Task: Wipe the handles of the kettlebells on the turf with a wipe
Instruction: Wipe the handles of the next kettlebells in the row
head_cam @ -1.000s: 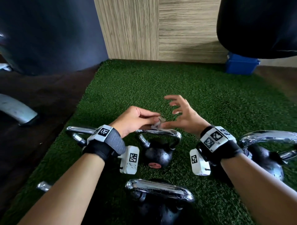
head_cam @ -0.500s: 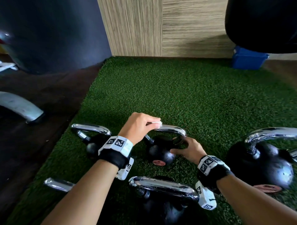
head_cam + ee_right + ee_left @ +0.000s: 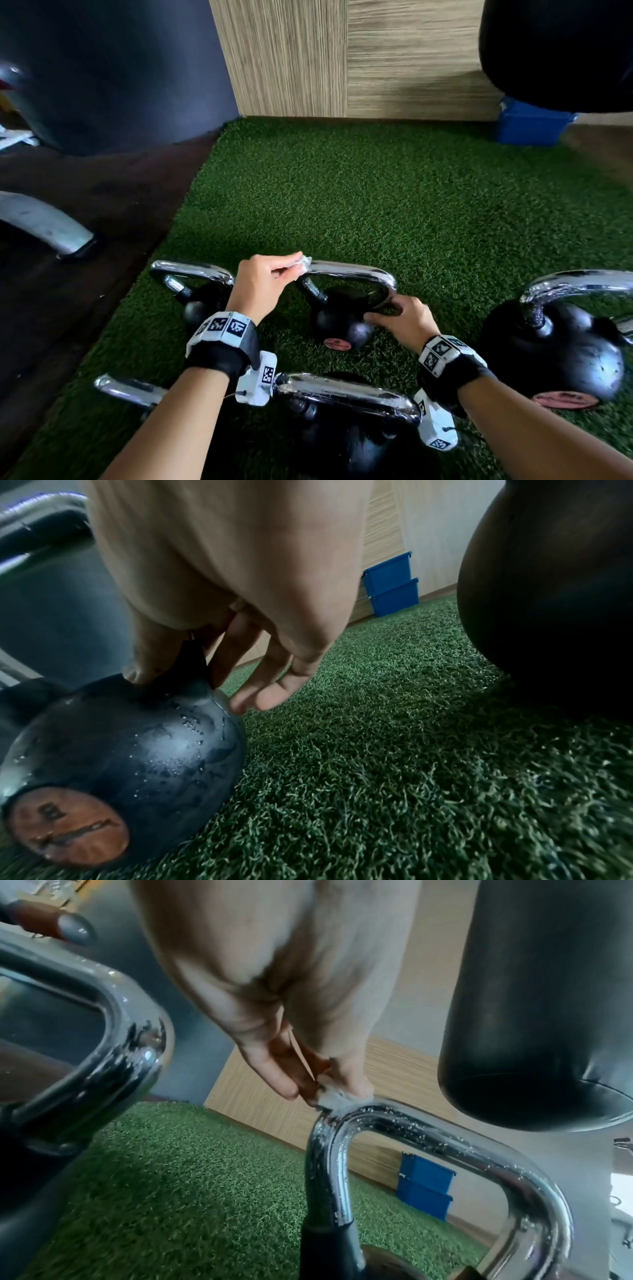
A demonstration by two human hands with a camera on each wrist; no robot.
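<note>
The wipe (image 3: 303,266) is a small crumpled white wad, mostly buried in my fingers; I see it pressed onto the left bend of the chrome handle (image 3: 352,274) of the middle kettlebell (image 3: 337,325), which stands on the turf (image 3: 376,205); in the left wrist view the wipe (image 3: 334,1097) sits right on the corner of that handle (image 3: 428,1148), whose metal carries fine droplets. My left hand (image 3: 263,287) pinches the wipe between thumb and curled fingertips; how much of the wad lies inside the fist I cannot tell. My right hand (image 3: 402,322) is down at the right side of the same kettlebell; the right wrist view shows the thumb and fingers (image 3: 267,666) closed round the dark stem where the handle meets the ball (image 3: 137,750), though the palm hides most of the grip; a reddish disc on the ball has a marking too blurred to read.

Around it, a left kettlebell (image 3: 195,291) stands partly behind my left wrist; a near kettlebell (image 3: 346,394) sits under my forearms, its body dark and mostly hidden; a large kettlebell (image 3: 555,349) on the right is cut off at the frame edge. Further out, a blue bin (image 3: 531,126) stands against the wood-panel wall (image 3: 342,58); a black punching bag (image 3: 555,51) hangs above, cropped.
</note>
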